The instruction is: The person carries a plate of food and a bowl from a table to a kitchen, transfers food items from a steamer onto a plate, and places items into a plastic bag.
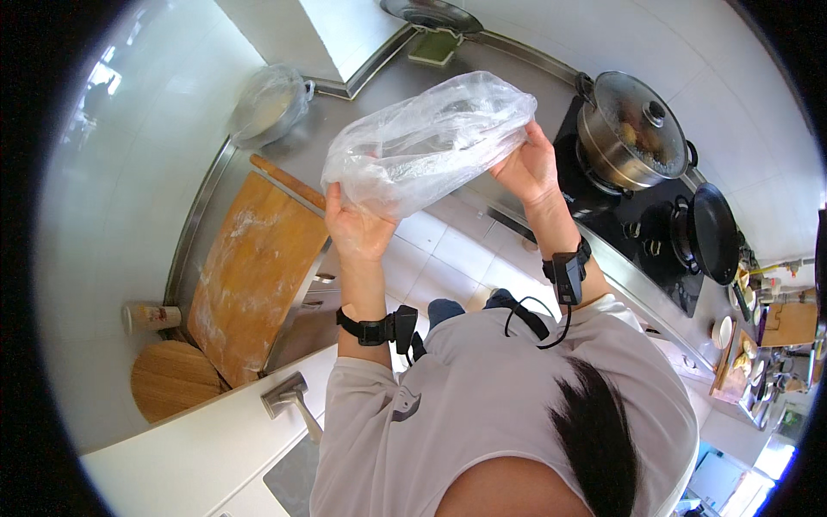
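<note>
A clear plastic bag (pixel 433 142) is stretched out between my two hands above the counter and the floor. My left hand (pixel 362 226) grips its near left end, with the thumb pressed over the film. At the right end my right hand (pixel 533 165) pinches the bag's edge. The fingers of both hands are partly hidden behind the plastic. Below and left of my left hand lies a floured wooden board (pixel 258 271), with a wooden rolling pin (pixel 287 181) along its far edge. The bag partly covers the pin's right end.
A bowl wrapped in clear plastic (pixel 268 110) stands in the corner. On the black gas hob (pixel 636 226) are a lidded steel pot (pixel 636 136) and a dark frying pan (pixel 714 232). A round wooden board (pixel 174 378) leans at the left, near a paper-like cup (pixel 152 318).
</note>
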The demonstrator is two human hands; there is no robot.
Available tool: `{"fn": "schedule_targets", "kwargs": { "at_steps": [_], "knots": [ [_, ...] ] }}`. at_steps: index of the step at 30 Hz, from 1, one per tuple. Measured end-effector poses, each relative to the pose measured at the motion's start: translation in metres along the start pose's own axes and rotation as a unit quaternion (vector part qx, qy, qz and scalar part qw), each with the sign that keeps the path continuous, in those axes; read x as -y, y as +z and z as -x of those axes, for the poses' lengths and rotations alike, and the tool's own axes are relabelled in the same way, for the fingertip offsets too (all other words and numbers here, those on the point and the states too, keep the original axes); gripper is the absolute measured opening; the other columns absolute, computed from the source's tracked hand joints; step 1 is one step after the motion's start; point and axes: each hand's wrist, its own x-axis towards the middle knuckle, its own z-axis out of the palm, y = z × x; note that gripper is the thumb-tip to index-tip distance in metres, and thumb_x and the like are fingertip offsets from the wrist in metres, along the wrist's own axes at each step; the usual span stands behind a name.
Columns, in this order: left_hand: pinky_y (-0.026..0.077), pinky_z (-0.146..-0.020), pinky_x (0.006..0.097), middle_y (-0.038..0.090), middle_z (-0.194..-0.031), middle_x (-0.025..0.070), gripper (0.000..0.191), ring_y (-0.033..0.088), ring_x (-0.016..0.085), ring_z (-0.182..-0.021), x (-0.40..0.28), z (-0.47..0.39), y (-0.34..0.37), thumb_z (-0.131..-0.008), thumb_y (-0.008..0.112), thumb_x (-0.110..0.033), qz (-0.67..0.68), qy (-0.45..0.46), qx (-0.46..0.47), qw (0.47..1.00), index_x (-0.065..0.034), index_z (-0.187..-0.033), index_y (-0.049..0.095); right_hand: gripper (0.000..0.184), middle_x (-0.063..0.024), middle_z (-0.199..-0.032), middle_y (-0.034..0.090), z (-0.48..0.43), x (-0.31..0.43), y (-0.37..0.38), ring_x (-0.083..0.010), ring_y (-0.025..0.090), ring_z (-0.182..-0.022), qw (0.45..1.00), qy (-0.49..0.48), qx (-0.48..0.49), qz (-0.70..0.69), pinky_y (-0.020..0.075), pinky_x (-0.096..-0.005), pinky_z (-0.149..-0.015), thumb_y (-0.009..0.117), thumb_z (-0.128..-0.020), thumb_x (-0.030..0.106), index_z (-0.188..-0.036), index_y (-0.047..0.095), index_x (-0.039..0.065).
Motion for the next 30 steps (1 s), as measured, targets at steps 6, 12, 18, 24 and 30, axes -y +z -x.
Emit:
{"fn": "schedule_targets", "kwargs": {
  "at_steps": [6, 12, 18, 24, 30],
  "knots": [
    [0.023, -0.103, 0.0572, 0.038, -0.138, 0.0088, 0.055, 0.029, 0.033, -0.129, 0.036, -0.014, 0.012, -0.090, 0.029, -0.043, -0.045, 0.026, -0.080, 0.995, -0.0119, -0.134, 0.036, 0.047, -0.0159, -0.125, 0.050, 0.019, 0.055, -0.014, -0.0294, 0.048, -0.113, 0.993, -0.016, 0.068, -0.097, 0.0350, -0.0432, -0.099, 0.042, -0.092, 0.034, -0.124, 0.046, 0.001],
    [0.025, -0.104, 0.0547, 0.034, -0.140, 0.0092, 0.056, 0.028, 0.035, -0.129, 0.089, -0.029, 0.023, -0.091, 0.031, -0.045, -0.034, 0.018, 0.016, 0.999, -0.0125, -0.136, 0.034, 0.058, -0.0183, -0.128, 0.047, 0.058, 0.107, -0.003, -0.0299, 0.048, -0.113, 0.996, -0.059, 0.014, -0.061, 0.0345, -0.0448, -0.100, 0.053, -0.086, 0.044, -0.124, 0.046, 0.001],
    [0.025, -0.104, 0.0523, 0.033, -0.140, 0.0104, 0.057, 0.029, 0.034, -0.129, 0.134, -0.051, 0.044, -0.090, 0.036, -0.048, -0.112, 0.043, 0.013, 0.993, -0.0127, -0.135, 0.034, 0.068, -0.0123, -0.119, 0.053, 0.089, 0.156, -0.026, -0.0245, 0.047, -0.115, 0.979, -0.109, 0.026, 0.168, 0.0391, -0.0409, -0.097, 0.073, -0.074, 0.028, -0.129, 0.040, 0.005],
    [0.027, -0.103, 0.0531, 0.032, -0.141, 0.0102, 0.063, 0.028, 0.034, -0.129, 0.157, -0.070, 0.050, -0.085, 0.047, -0.051, -0.159, 0.089, -0.003, 0.983, -0.0154, -0.135, 0.036, 0.061, -0.0088, -0.110, 0.059, 0.122, 0.190, -0.030, -0.0194, 0.055, -0.103, 0.898, -0.078, -0.055, 0.430, 0.0425, -0.0335, -0.092, 0.076, -0.069, 0.007, -0.122, 0.046, 0.002],
    [0.040, -0.091, 0.0443, 0.047, -0.128, 0.0108, 0.062, 0.047, 0.028, -0.111, 0.169, -0.085, 0.051, -0.085, 0.048, -0.049, -0.283, 0.045, -0.005, 0.958, -0.0070, -0.130, 0.039, 0.038, -0.0095, -0.108, 0.060, 0.157, 0.239, -0.054, -0.0205, 0.057, -0.100, 0.964, -0.070, -0.011, 0.256, 0.0434, -0.0371, -0.090, 0.058, -0.086, 0.025, -0.115, 0.052, 0.001]
  ]
}}
